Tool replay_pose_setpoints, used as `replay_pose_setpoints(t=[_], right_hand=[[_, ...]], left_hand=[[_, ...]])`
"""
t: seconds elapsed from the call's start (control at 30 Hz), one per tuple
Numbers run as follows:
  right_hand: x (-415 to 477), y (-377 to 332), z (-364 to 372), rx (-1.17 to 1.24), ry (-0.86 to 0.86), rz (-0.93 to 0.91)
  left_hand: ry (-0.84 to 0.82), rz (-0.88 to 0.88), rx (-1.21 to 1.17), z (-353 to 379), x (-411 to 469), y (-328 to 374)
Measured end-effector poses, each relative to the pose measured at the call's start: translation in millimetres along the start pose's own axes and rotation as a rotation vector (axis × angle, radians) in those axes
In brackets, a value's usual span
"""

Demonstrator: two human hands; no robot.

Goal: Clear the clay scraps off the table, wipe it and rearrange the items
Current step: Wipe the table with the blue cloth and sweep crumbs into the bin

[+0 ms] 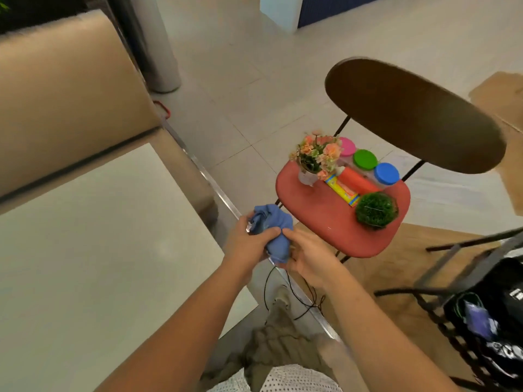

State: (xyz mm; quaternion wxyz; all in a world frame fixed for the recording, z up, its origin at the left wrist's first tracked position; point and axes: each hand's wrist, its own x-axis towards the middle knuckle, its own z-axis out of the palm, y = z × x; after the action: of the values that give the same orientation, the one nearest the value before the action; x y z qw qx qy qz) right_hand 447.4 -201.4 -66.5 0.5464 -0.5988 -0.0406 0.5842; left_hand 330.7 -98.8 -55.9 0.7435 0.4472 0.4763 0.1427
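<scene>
1. Both bare forearms reach up from the bottom of the view. They meet just past the right edge of the pale table (99, 250), which fills the 9 o'clock side.
2. The left hand (249, 241) is closed with its back turned up. Its fingers are curled tightly round the upper bunch of a crumpled blue cloth (273, 224).
3. The right hand (308, 256) lies at 4 o'clock of the left, its fingers partly bent. Its fingertips pinch the cloth's middle, and the cloth's lower end hangs against its palm.
4. The cloth is held in the air between the table edge and a red chair seat (325, 222).
5. The seat is at 2 o'clock from the hands. On it are:
   - a flower pot (317, 157) at 11 o'clock
   - tubs with a pink lid (347, 147), a green lid (365, 159) and a blue lid (386, 172) in a row along the back
   - an orange tube (358, 182) just in front of the tubs
   - a green ball plant (376, 210) at 4 o'clock
</scene>
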Motion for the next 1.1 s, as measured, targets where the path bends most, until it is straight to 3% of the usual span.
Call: replay_pose_setpoints(t=[0.23,0.47,0.7,1.1], right_hand=[[38,-41,-101,0.158,0.085,0.100],[80,-54,-147,0.362,0.273,0.137],[124,-60,-175,0.355,0.473,0.154],[166,-84,-197,0.165,0.552,0.146]], left_hand=[[0.000,-0.184,0.069,116,81,-2],[0.063,-0.296,0.045,184,139,-12],[0.112,-0.374,0.086,222,180,-26],[0.160,-0.398,0.241,247,221,-13]])
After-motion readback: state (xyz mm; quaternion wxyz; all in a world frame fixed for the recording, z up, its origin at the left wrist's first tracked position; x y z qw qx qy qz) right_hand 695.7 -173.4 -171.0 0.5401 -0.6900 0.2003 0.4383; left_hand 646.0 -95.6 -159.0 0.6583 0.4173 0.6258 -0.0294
